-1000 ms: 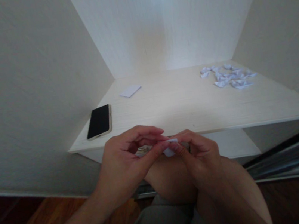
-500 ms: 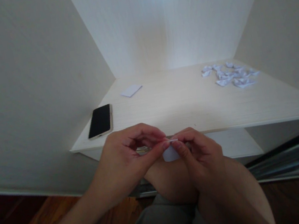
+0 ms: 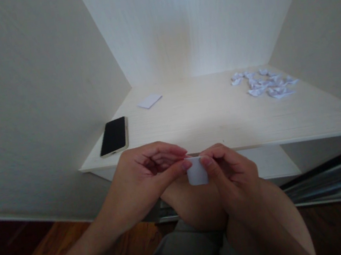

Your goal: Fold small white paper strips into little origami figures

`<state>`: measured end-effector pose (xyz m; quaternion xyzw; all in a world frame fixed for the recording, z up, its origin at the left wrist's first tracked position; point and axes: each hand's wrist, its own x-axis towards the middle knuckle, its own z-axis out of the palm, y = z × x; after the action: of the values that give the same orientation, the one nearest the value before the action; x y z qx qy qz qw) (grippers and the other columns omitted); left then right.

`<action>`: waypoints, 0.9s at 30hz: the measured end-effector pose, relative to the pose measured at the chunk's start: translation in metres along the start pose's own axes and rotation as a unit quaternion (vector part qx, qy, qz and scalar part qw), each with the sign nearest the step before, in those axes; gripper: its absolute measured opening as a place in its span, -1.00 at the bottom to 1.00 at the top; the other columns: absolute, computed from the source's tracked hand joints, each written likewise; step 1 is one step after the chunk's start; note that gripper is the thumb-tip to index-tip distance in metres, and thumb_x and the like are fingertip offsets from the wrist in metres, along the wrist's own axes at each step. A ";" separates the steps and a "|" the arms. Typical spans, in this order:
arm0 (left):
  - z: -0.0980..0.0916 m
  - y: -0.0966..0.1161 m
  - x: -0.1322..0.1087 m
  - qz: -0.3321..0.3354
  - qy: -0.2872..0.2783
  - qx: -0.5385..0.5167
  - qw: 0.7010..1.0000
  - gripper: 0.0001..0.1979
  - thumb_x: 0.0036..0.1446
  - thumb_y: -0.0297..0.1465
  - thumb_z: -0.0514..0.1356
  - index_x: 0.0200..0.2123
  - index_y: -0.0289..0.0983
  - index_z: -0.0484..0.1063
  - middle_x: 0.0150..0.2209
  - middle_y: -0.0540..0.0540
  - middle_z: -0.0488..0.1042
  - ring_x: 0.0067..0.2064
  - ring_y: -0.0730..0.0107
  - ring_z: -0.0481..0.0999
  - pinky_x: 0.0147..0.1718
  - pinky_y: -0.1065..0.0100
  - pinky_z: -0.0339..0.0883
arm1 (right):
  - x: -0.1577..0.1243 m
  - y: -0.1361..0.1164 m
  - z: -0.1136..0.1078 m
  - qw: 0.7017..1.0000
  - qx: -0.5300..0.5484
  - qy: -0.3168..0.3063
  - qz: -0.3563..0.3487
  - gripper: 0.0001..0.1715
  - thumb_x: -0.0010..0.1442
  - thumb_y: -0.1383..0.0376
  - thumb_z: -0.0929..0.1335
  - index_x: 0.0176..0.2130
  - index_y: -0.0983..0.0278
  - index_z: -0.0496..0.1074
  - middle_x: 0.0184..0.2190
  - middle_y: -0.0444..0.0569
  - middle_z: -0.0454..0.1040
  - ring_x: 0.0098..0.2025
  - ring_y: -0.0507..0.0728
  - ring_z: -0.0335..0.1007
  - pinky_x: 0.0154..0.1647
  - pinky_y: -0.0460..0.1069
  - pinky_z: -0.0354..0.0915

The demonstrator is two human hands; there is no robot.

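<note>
A small piece of white paper [image 3: 197, 171] hangs between my two hands, just in front of the shelf's edge and above my leg. My left hand [image 3: 151, 171] pinches its upper left corner between thumb and fingers. At the upper right corner, my right hand [image 3: 230, 169] grips it with the thumb on the near face and the fingers curled behind. The paper's top edge looks folded or straight; its lower part hangs down with rounded-looking corners. Whether it has more than one layer I cannot tell.
On the white shelf [image 3: 182, 117], a stack or sheet of white paper [image 3: 150, 101] lies at the back left. A black-screened phone [image 3: 114, 136] rests by the left wall. Several small folded white paper pieces [image 3: 267, 83] are heaped at the back right.
My hands have moved slightly apart along the paper's top edge, my right hand a little to the right. More of the paper's face now shows between the thumbs.
</note>
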<state>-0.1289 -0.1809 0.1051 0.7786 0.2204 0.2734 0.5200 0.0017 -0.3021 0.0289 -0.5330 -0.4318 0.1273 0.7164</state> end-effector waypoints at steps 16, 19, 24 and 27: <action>-0.008 0.003 -0.006 0.062 -0.022 0.103 0.992 -0.91 0.16 -0.44 0.45 -0.32 -0.11 0.69 -0.41 0.11 0.67 -0.39 0.54 0.60 -0.41 0.62 0.43 | 0.003 -0.009 -0.001 0.998 -0.022 -0.052 -0.020 -0.87 0.35 0.37 0.40 -0.26 0.22 0.57 -0.38 -0.09 0.59 -0.34 0.08 0.48 -0.32 -0.02 0.34; -0.003 0.003 -0.008 0.048 -0.006 0.075 0.996 -0.88 0.16 -0.45 0.44 -0.22 -0.13 0.67 -0.39 0.09 0.66 -0.38 0.53 0.59 -0.42 0.62 0.44 | 0.003 -0.010 -0.001 0.998 -0.012 -0.051 -0.018 -0.86 0.36 0.36 0.40 -0.27 0.23 0.58 -0.39 -0.09 0.58 -0.35 0.07 0.48 -0.32 -0.02 0.33; 0.004 0.003 -0.011 0.033 0.011 0.051 0.998 -0.92 0.16 -0.44 0.40 -0.33 -0.25 0.55 -0.41 0.03 0.60 -0.44 0.52 0.52 -0.53 0.56 0.37 | 0.002 -0.008 0.000 0.998 -0.030 -0.054 -0.002 -0.84 0.36 0.34 0.40 -0.30 0.23 0.56 -0.42 -0.12 0.56 -0.36 0.06 0.45 -0.33 -0.04 0.31; 0.005 0.003 -0.012 0.033 0.022 0.056 0.998 -0.86 0.15 -0.44 0.40 -0.36 -0.25 0.47 -0.45 0.05 0.53 -0.45 0.52 0.47 -0.56 0.55 0.31 | 0.001 -0.005 0.001 0.998 -0.026 -0.054 0.024 -0.83 0.37 0.29 0.41 -0.31 0.23 0.54 -0.45 -0.12 0.55 -0.38 0.07 0.45 -0.36 -0.04 0.30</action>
<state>-0.1342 -0.1930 0.1040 0.8073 0.2205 0.2947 0.4613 -0.0004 -0.3028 0.0341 -0.5542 -0.4599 0.1618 0.6746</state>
